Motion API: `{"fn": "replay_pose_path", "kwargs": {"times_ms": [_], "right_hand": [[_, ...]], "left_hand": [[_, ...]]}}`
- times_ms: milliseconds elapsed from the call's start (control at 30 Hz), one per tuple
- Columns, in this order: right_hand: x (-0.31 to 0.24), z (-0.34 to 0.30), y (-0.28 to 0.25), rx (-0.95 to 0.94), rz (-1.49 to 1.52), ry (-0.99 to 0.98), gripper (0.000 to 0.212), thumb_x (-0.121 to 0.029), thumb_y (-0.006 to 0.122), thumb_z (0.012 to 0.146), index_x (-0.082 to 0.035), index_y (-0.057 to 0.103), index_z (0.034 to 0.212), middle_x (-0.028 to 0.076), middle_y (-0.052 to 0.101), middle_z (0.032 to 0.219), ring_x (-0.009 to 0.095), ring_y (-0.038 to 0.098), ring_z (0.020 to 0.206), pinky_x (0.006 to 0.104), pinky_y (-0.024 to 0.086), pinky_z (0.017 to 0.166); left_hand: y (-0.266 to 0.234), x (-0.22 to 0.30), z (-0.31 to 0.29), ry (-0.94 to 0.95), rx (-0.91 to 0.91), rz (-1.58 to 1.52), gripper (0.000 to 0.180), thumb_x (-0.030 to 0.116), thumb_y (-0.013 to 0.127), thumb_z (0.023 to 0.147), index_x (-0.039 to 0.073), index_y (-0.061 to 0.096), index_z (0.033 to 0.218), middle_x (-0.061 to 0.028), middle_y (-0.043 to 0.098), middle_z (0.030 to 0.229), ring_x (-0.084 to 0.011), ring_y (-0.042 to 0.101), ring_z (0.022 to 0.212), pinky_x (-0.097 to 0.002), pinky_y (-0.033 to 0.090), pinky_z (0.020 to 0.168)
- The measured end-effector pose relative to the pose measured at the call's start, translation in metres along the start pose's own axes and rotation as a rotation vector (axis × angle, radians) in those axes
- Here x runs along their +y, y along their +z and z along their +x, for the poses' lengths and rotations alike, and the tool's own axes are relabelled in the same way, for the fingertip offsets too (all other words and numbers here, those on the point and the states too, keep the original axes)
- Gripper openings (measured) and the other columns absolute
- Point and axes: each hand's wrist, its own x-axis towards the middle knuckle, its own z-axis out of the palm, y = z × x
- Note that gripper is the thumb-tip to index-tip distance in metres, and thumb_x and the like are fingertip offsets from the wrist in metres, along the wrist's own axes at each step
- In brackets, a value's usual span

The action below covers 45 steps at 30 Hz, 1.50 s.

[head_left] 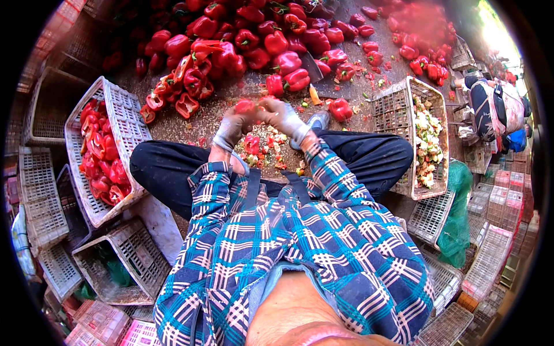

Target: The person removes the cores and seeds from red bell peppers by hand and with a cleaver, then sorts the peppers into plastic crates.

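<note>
My left hand, in a dirty pale glove, is closed round a red bell pepper. Close against it, my right hand, gloved too, has its fingers curled in; what they grip is hidden. Between my legs, beneath the hands, red pepper pieces lie among scattered seeds and scraps. Just beyond are halved red peppers and a large heap of whole red peppers. A wide-bladed knife with a yellow-orange handle lies at the heap's near edge.
Left of my knee stands a white slatted crate of opened red peppers. By my right knee, another crate holds pale pepper cores. Stacked crates surround me, with green netting at right. Another person is at far right.
</note>
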Motion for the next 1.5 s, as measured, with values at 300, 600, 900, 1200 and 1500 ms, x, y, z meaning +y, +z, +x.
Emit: {"fn": "replay_pose_path", "kwargs": {"times_ms": [300, 600, 900, 1200, 1500], "right_hand": [[0.022, 0.01, 0.016, 0.367, 0.768, 0.292, 0.025, -0.027, 0.067, 0.097, -0.004, 0.062, 0.107, 0.002, 0.066, 0.083, 0.008, 0.058, 0.064, 0.0237, 0.048, 0.058], [0.053, -0.071, -0.215, 1.236, 0.279, 0.012, 0.024, -0.031, 0.059, 0.097, -0.01, 0.064, 0.086, 0.003, 0.062, 0.077, 0.016, 0.06, 0.069, 0.0318, 0.049, 0.062], [0.128, -0.026, -0.045, 0.166, -0.538, 0.05, 0.045, -0.029, 0.066, 0.091, -0.011, 0.057, 0.13, 0.015, 0.069, 0.112, 0.03, 0.067, 0.101, 0.0425, 0.054, 0.085], [0.107, -0.001, 0.138, -0.443, -0.6, 0.534, 0.054, -0.035, 0.063, 0.087, -0.01, 0.054, 0.135, 0.018, 0.067, 0.12, 0.035, 0.067, 0.109, 0.0465, 0.054, 0.092], [0.017, 0.074, 0.134, -0.099, 0.504, 0.568, 0.041, -0.013, 0.064, 0.086, 0.0, 0.062, 0.125, 0.01, 0.07, 0.097, 0.016, 0.069, 0.083, 0.0283, 0.055, 0.073]], "left_hand": [[-0.007, -0.005, 0.006, 0.016, 0.141, -0.17, 0.016, 0.009, 0.063, 0.094, 0.007, 0.063, 0.11, -0.006, 0.065, 0.083, -0.0174, 0.06, 0.061, -0.0278, 0.045, 0.05], [-0.022, -0.003, 0.006, 0.074, 0.197, -0.109, 0.019, 0.009, 0.064, 0.096, 0.006, 0.063, 0.114, -0.0092, 0.068, 0.09, -0.0219, 0.067, 0.065, -0.0282, 0.048, 0.053], [-0.014, 0.0, 0.001, 0.077, 0.209, -0.246, 0.019, 0.011, 0.064, 0.096, 0.004, 0.064, 0.113, -0.0095, 0.07, 0.094, -0.0213, 0.069, 0.073, -0.0293, 0.052, 0.059], [-0.016, -0.009, -0.011, -0.001, 0.286, -0.17, 0.025, 0.01, 0.062, 0.097, -0.002, 0.059, 0.119, -0.0105, 0.067, 0.094, -0.0197, 0.067, 0.074, -0.0273, 0.051, 0.06], [-0.115, 0.142, -0.159, 0.536, 0.765, -0.046, 0.031, 0.018, 0.061, 0.1, 0.0, 0.064, 0.125, -0.0056, 0.069, 0.096, -0.0141, 0.063, 0.077, -0.0245, 0.049, 0.068]]}}
